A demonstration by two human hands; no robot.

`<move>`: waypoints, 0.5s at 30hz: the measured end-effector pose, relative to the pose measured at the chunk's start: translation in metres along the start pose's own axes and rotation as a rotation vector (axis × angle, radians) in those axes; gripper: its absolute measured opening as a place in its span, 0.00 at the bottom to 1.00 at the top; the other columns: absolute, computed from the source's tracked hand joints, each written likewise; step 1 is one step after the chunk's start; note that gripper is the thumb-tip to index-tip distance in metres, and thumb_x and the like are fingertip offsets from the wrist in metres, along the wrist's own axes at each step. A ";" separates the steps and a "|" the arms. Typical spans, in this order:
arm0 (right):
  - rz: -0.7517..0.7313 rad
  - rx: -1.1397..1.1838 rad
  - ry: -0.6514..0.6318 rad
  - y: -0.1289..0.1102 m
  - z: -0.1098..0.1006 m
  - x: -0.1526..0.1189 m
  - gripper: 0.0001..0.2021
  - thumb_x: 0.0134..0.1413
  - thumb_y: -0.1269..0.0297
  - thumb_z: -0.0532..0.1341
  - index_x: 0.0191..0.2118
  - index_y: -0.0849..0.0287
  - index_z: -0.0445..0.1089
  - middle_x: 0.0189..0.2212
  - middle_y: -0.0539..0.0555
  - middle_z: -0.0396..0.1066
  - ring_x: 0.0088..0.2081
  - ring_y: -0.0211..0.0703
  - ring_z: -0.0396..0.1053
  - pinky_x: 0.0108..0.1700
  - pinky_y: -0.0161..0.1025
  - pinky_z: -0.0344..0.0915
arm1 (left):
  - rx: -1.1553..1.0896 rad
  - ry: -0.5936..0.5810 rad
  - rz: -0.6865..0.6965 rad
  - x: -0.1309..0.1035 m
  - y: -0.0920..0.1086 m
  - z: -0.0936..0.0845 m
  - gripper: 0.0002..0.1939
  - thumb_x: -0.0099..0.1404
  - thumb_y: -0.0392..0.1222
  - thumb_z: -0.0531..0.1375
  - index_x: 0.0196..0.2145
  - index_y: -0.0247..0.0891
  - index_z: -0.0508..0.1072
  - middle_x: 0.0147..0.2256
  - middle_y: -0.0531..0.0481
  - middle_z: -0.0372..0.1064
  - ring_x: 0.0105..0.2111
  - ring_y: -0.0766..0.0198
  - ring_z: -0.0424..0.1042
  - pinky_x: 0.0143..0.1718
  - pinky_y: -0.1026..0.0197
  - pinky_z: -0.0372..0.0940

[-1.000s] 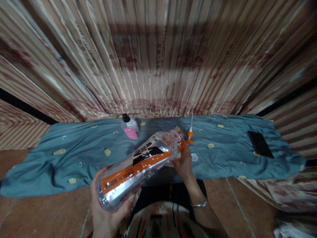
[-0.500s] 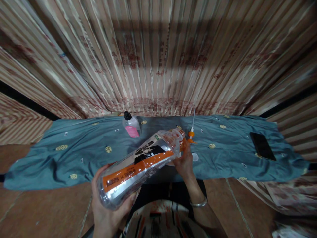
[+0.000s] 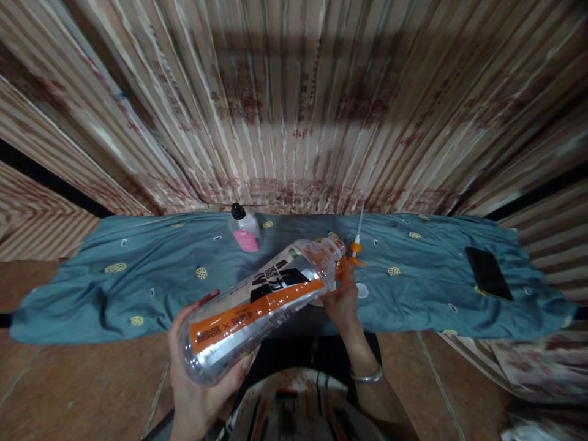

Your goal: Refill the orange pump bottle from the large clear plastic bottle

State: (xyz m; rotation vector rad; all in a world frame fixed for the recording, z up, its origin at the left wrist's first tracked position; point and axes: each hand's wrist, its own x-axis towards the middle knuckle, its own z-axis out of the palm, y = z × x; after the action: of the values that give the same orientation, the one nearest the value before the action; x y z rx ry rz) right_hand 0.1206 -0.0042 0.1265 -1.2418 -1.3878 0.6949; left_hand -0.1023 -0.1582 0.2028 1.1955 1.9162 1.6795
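A large clear plastic bottle [image 3: 257, 306] with an orange, silver and white label is tilted over the cloth, its neck up and to the right. My left hand [image 3: 202, 380] is wrapped round its base, with the thumb below and a finger showing above. My right hand [image 3: 342, 303] is closed at the neck end on an orange see-through thing [image 3: 340, 269] by the bottle's mouth. The fingers and the bottle partly hide that thing, so its kind is unclear. Just beyond the right hand lies an orange pump head [image 3: 355, 248] with a long clear tube.
A blue-green patterned cloth [image 3: 160, 263] covers the table. On it stands a small bottle with a black cap and pink label [image 3: 247, 239]. A small white disc [image 3: 362, 290] lies near my right hand, and a black phone [image 3: 489, 273] farther right. Striped curtains [image 3: 285, 122] hang behind.
The camera view has shifted slightly. Both hands keep their hold, and the big bottle stays tilted in nearly the same place.
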 end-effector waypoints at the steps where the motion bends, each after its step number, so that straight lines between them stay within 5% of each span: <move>1: 0.011 0.010 -0.001 0.000 0.000 0.000 0.36 0.55 0.52 0.73 0.66 0.58 0.69 0.55 0.64 0.83 0.55 0.63 0.82 0.54 0.56 0.81 | 0.011 0.016 0.013 0.000 -0.001 0.000 0.49 0.45 0.53 0.81 0.61 0.42 0.70 0.56 0.39 0.81 0.51 0.45 0.85 0.50 0.49 0.82; 10: 0.041 0.047 0.012 -0.003 0.002 0.000 0.36 0.54 0.52 0.74 0.66 0.58 0.69 0.55 0.64 0.84 0.52 0.62 0.85 0.52 0.56 0.83 | 0.095 0.103 -0.072 -0.011 0.014 0.008 0.49 0.49 0.62 0.78 0.63 0.41 0.70 0.48 0.45 0.78 0.43 0.50 0.82 0.47 0.50 0.79; 15: 0.022 0.098 0.014 -0.007 0.003 0.001 0.38 0.54 0.49 0.76 0.66 0.58 0.70 0.55 0.65 0.84 0.54 0.62 0.85 0.54 0.57 0.84 | 0.119 0.063 -0.066 -0.005 0.005 -0.003 0.48 0.48 0.60 0.78 0.63 0.41 0.70 0.49 0.45 0.79 0.43 0.49 0.83 0.45 0.50 0.80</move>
State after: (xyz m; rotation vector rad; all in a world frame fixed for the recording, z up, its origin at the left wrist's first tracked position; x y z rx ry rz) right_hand 0.1158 -0.0045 0.1325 -1.1847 -1.3149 0.7593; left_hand -0.0995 -0.1637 0.2066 1.1210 2.0959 1.6069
